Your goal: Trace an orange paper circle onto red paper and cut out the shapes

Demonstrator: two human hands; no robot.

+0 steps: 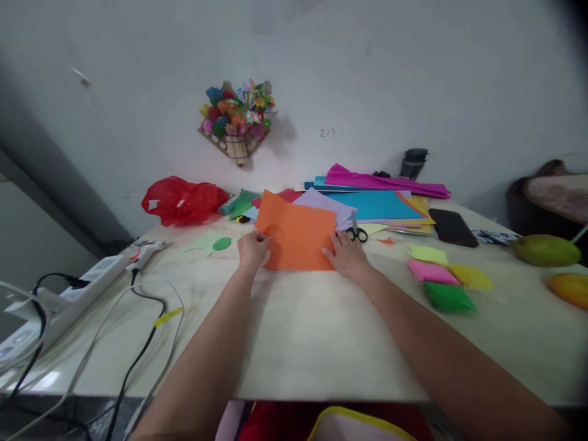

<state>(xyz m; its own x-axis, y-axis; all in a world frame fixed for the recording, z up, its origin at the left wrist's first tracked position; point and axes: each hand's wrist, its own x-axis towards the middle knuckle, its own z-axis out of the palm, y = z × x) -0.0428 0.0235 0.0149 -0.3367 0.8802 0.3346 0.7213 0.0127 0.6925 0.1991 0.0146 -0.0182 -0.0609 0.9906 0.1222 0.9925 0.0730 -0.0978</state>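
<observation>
An orange sheet of paper [303, 239] lies on the table in front of me, one upper corner pointing up. At its left edge my left hand [252, 250] is closed in a pinch on orange paper. A round orange outline [277, 234] shows by those fingertips; whether it is a loose disc or a drawn circle I cannot tell. My right hand [349, 252] rests open, fingers stretched over the sheet's right edge. Just beyond it lie black-handled scissors [357, 233]. A green paper leaf [222, 244] sits left of my left hand.
Coloured sheets [376, 205] are piled at the back, with a red plastic bag [179, 202] to their left. On the right are a phone [452, 227], small coloured packets [448, 297] and a green fruit [544, 250]. A power strip [68, 306] and cables occupy the left.
</observation>
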